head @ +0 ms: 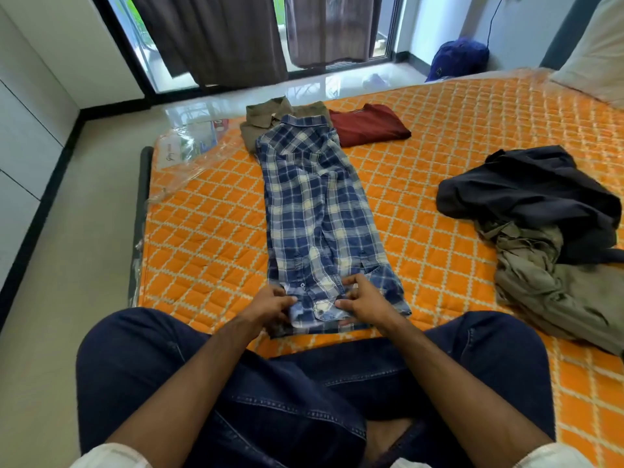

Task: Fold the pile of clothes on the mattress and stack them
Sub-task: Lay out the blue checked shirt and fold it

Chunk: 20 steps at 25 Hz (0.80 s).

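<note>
A blue and white plaid shirt (317,211) lies lengthwise on the orange quilted mattress (209,231), its sides folded inward into a long strip. My left hand (273,307) grips the shirt's near hem on the left. My right hand (364,302) pinches the near hem and a cuff on the right. A folded olive shirt (263,121) lies under the plaid collar at the far edge. A folded maroon garment (368,125) sits beside it. An unfolded pile, a dark garment (526,194) over a khaki one (547,282), lies to the right.
My crossed legs in dark jeans (304,400) fill the foreground on the mattress. A pillow (597,59) is at the far right corner. A blue bag (456,59) stands on the floor by the glass door with curtains (236,35). Floor lies to the left.
</note>
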Motion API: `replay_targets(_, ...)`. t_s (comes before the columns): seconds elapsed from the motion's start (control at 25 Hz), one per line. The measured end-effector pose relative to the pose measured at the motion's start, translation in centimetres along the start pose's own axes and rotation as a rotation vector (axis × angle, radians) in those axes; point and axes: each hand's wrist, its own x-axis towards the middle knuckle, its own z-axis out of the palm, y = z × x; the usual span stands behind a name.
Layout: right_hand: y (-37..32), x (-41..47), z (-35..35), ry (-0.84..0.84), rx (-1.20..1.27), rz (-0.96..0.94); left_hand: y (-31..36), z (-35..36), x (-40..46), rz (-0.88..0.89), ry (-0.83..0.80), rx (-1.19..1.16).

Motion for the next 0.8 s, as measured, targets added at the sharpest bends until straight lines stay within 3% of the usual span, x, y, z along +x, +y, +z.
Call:
replay_targets(0.08,0.4,-0.6,0.2,-0.024,-0.137,-0.071,-0.7,-0.4,0.1,0.119,0.153,0.201)
replay_targets(0.2,0.6,-1.4,-1.5,0.069,-0.588,-0.236,-1.9,0.4,-1.2,0.501,0.283,1.002)
replay_targets(0.28,1.7,-1.2,-3.5,0.100,-0.994,-0.352,-1.9,2.5,-2.3,0.683,0.123,1.313)
replay_targets(0.36,2.9,-0.9,-4.5,-0.024,-1.293,-0.334,-1.6,4.5,-2.2,0.643,0.011,1.506)
replay_targets(0.52,4.5,0.4,-3.1,-0.057,-1.493,-0.352,-1.8,6.7,-0.5,0.666,0.133,1.611)
replay_targets(0.68,4.3,1.9,-2.6,0.063,-1.483,-0.382,-2.3,6.9,1.4,0.753,0.271,1.448)
replay_targets(0.8,4.4,2.3,-2.6,0.076,-1.463,-0.384,-2.2,6.2,1.8,0.706,0.310,1.401)
